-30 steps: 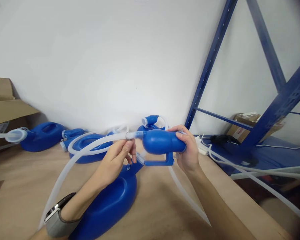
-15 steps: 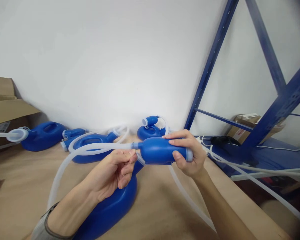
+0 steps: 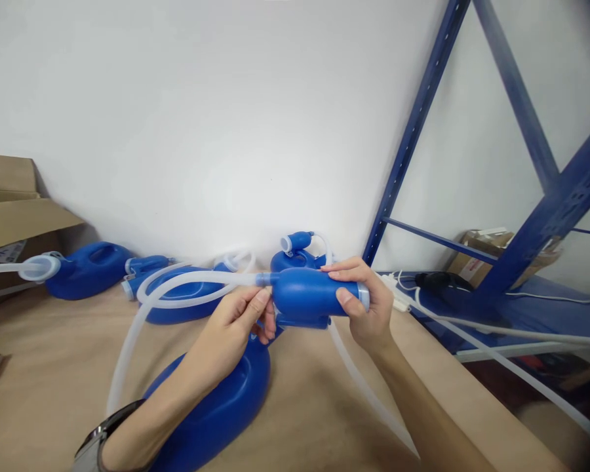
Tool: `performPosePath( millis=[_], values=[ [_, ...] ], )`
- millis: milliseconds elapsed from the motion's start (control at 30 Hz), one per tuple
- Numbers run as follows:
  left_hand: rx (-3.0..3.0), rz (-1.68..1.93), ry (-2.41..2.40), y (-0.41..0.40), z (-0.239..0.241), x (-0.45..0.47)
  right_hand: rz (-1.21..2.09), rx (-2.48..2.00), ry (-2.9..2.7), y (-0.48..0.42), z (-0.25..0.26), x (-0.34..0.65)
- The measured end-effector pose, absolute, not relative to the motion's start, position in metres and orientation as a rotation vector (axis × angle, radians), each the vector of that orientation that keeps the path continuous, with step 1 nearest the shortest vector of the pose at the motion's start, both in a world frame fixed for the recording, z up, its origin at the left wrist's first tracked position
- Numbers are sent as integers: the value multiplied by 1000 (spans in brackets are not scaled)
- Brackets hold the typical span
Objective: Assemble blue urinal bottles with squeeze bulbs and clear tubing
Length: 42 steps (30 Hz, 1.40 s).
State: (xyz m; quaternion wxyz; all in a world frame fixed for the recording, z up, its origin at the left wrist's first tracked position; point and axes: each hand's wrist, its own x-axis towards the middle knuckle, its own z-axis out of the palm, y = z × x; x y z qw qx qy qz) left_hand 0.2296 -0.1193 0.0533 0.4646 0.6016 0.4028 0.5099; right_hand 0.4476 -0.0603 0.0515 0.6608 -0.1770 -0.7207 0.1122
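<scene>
My right hand [image 3: 366, 298] wraps around a blue plastic urinal head [image 3: 305, 292], a cylinder with a pale cap at its right end, held level above the table. From its left end a narrow neck runs into a translucent tube [image 3: 191, 282]. At that joint my left hand [image 3: 248, 311] pinches the tube's end from below between thumb and fingers; its fingertips are partly hidden. Beneath my left forearm lies a large blue urinal bottle [image 3: 226, 400], partly covered by the arm. The tube loops away to the left and drops toward the table.
More blue urinal bottles [image 3: 88, 269] with tubes line the wall. An open cardboard box [image 3: 22, 219] stands far left. A blue metal rack [image 3: 413, 131] rises at right, with white cables [image 3: 472, 324] and a power strip [image 3: 396, 292] near it. A dark object lies at the left edge.
My left hand has moved up and right, bringing its fingertips to the tube joint. The urinal head has shifted slightly left with my right hand. The view has moved a little.
</scene>
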Motion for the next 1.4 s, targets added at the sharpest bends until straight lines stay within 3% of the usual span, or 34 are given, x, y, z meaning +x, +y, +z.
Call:
performPosePath(
  millis=[233, 633, 833, 1067, 1400],
  values=[
    [1664, 1390, 1158, -114, 39, 234, 361, -432, -1562, -60, 49, 444],
    [1912, 1636, 1269, -110, 33, 231, 849, -500, -1358, -60, 53, 437],
    [1828, 1963, 1174, -103, 21, 234, 949, -511, -1352, -62, 51, 434],
    [1907, 1967, 1245, -103, 25, 229, 917, -518, -1371, -61, 47, 435],
    [1809, 1895, 1292, -109, 32, 229, 492, -440, -1498, -61, 39, 435]
  ],
)
